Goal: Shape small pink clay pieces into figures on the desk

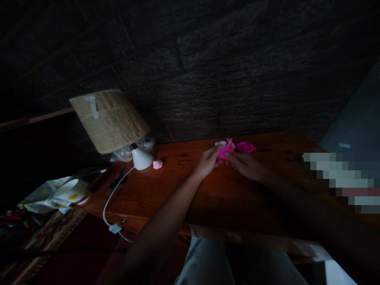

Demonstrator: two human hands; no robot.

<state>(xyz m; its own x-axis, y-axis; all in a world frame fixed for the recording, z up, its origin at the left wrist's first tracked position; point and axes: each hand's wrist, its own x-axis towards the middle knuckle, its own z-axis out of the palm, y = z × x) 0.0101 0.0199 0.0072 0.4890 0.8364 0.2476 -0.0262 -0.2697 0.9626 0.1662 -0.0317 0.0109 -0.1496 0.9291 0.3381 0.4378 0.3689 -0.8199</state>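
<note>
My left hand [209, 160] and my right hand [245, 164] meet over the far part of the wooden table. Between them they pinch a bright pink piece [225, 152], soft-looking and flat; its kind is not clear in the dim light. Just beyond the fingers is a lighter pink, spiky-topped small object [230, 143], and beside it a whitish thing [220, 143], partly hidden by my left hand. Another bright pink piece [246, 147], pointed at one end, lies to the right of my hands.
On the left stands a lamp with a newsprint-patterned shade [111, 120] and white base [142, 159]. A pale pink lump [158, 164] lies beside it. Its white cord [110, 196] hangs over the table's front edge. A white cup [73, 192] lies farther left. A dark wall [196, 87] rises behind.
</note>
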